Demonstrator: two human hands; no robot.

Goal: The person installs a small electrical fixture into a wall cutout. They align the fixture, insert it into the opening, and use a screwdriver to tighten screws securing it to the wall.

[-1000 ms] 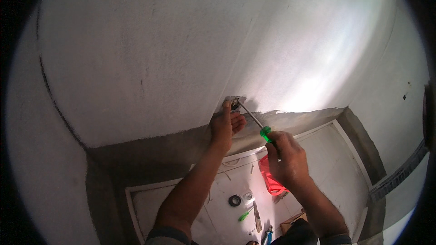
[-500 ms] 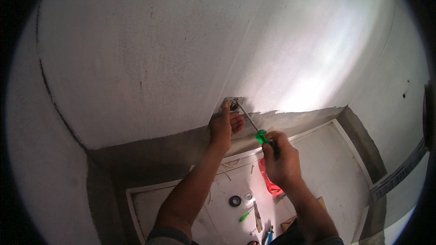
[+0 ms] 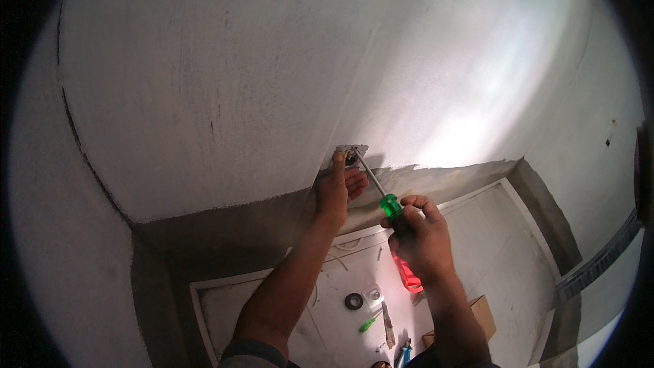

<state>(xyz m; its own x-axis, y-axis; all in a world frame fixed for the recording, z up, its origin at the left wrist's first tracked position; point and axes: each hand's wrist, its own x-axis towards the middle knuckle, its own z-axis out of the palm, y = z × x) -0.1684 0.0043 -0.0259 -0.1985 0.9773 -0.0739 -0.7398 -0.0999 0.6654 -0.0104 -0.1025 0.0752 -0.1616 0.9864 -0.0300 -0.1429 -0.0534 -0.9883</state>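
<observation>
Screwdriver (image 3: 380, 191): glossy green plastic handle w/ metal shaft; wall (image 3: 272, 82) matt, rough plaster.

Right hand (image 3: 419, 242) grips the green-handled screwdriver (image 3: 383, 197), tip at the wall box (image 3: 351, 155). Left hand (image 3: 337, 191) rests against the wall (image 3: 272, 82) beside it, index finger raised.

One package only: a small brown cardboard box (image 3: 482, 313) on the pale floor at lower right, flaps open. No labels, signs or screens visible.
</observation>
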